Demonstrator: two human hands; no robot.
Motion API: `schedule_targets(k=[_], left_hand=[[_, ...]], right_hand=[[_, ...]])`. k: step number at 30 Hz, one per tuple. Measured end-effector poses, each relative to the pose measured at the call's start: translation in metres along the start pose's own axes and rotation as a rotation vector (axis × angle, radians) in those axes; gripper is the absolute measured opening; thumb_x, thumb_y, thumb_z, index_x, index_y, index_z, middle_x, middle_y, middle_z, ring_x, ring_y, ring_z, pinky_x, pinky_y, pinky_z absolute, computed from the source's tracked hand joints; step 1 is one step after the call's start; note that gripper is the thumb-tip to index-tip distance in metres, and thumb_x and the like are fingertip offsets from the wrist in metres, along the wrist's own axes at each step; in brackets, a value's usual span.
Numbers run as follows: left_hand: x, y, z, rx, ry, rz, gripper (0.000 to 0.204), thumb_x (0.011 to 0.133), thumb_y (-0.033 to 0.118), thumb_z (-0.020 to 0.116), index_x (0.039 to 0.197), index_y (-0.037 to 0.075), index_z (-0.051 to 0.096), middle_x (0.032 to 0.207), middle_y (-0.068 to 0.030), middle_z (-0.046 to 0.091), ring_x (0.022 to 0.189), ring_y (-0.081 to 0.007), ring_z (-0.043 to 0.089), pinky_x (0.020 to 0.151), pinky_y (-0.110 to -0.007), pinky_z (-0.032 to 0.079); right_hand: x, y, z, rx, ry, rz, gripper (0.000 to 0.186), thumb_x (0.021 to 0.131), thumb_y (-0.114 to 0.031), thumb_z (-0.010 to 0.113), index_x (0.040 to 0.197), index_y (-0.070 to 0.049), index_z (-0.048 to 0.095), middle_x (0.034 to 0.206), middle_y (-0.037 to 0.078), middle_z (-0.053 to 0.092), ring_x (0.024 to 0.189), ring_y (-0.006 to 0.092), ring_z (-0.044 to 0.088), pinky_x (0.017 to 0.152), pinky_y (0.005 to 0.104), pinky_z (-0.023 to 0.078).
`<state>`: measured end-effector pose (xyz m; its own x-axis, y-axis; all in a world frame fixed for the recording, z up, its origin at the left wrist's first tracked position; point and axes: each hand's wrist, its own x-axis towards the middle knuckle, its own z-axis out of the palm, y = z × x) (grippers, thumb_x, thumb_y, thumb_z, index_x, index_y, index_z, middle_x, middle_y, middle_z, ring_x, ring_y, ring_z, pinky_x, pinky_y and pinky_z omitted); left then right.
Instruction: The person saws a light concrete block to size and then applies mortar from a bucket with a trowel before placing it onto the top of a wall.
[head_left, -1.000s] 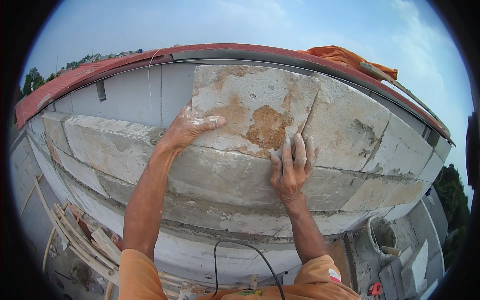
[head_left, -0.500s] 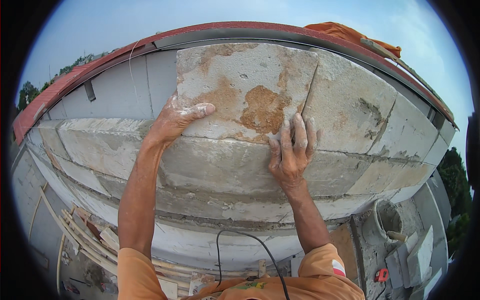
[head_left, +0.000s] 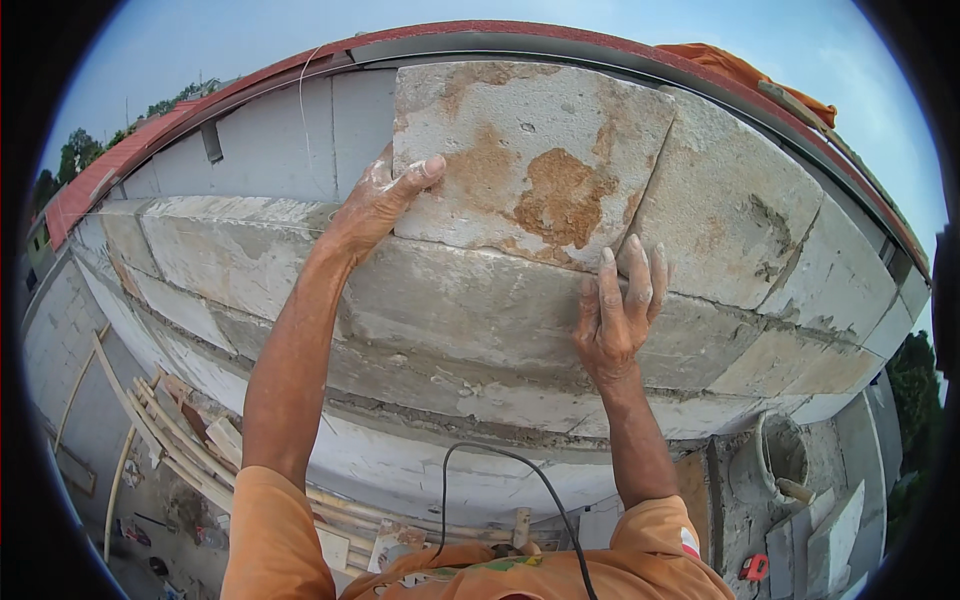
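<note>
A pale aerated concrete block [head_left: 480, 150] with brown stains sits on the top course of the wall [head_left: 470, 290]. My left hand [head_left: 385, 200] grips its left end, thumb on the front face and the other fingers hidden behind that end. At the block's lower right corner is my right hand [head_left: 622, 310], its fingers stretched upward, with the tips by the joints. To the right stands a neighbouring block [head_left: 735, 200], a thin dark gap between the two.
A red roof edge [head_left: 500, 32] runs behind the wall, with orange cloth [head_left: 735, 72] on it. Below right are a bucket [head_left: 770, 455], block offcuts [head_left: 830, 540] and a red tape measure [head_left: 754, 567]. Wooden poles [head_left: 175, 440] lie lower left. A black cable [head_left: 510, 470] loops before me.
My view has shifted, so the wall appears higher and farther right. Relative to the block, my right hand has slid down its face to the lower edge; my left thumb sits slightly higher.
</note>
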<state>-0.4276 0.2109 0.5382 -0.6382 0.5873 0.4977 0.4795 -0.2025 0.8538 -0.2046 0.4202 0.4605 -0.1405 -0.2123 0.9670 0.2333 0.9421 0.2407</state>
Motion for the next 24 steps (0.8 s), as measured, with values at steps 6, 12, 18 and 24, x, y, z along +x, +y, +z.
schedule_targets(k=[6,12,18,24], left_hand=[[-0.002,-0.006,0.006,0.067,0.025,-0.015,0.124,0.06,0.079,0.076,0.146,-0.003,0.04,0.142,-0.0289,0.047,0.139,-0.0411,0.041,0.116,-0.054,0.031],[-0.004,0.005,0.011,0.116,0.009,-0.04,0.121,0.06,0.076,0.078,0.144,-0.003,0.043,0.142,-0.0283,0.049,0.138,-0.0408,0.041,0.117,-0.052,0.031],[0.007,-0.012,0.0,0.093,-0.005,-0.066,0.122,0.06,0.077,0.078,0.145,-0.003,0.042,0.144,-0.0287,0.046,0.14,-0.04,0.04,0.117,-0.05,0.03],[0.003,-0.014,0.008,0.12,0.063,-0.078,0.127,0.06,0.075,0.079,0.149,-0.005,0.035,0.147,-0.0292,0.043,0.141,-0.0404,0.037,0.118,-0.05,0.028]], right_hand=[[-0.025,0.005,-0.022,0.0,-0.028,0.031,0.039,0.085,-0.002,0.069,0.123,-0.007,0.065,0.145,0.021,0.048,0.141,0.0429,0.036,0.117,0.0626,0.023],[-0.044,0.016,-0.042,-0.018,-0.048,0.096,0.04,0.084,-0.001,0.069,0.123,-0.006,0.063,0.14,0.022,0.05,0.138,0.0448,0.037,0.116,0.0635,0.024],[-0.076,0.011,-0.059,0.049,-0.085,0.192,0.042,0.082,0.002,0.069,0.123,-0.005,0.062,0.137,0.022,0.051,0.138,0.0458,0.037,0.114,0.065,0.025],[-0.134,0.014,-0.082,0.148,-0.203,0.329,0.042,0.081,0.005,0.066,0.122,-0.002,0.06,0.135,0.022,0.052,0.136,0.0464,0.039,0.112,0.0662,0.026]])
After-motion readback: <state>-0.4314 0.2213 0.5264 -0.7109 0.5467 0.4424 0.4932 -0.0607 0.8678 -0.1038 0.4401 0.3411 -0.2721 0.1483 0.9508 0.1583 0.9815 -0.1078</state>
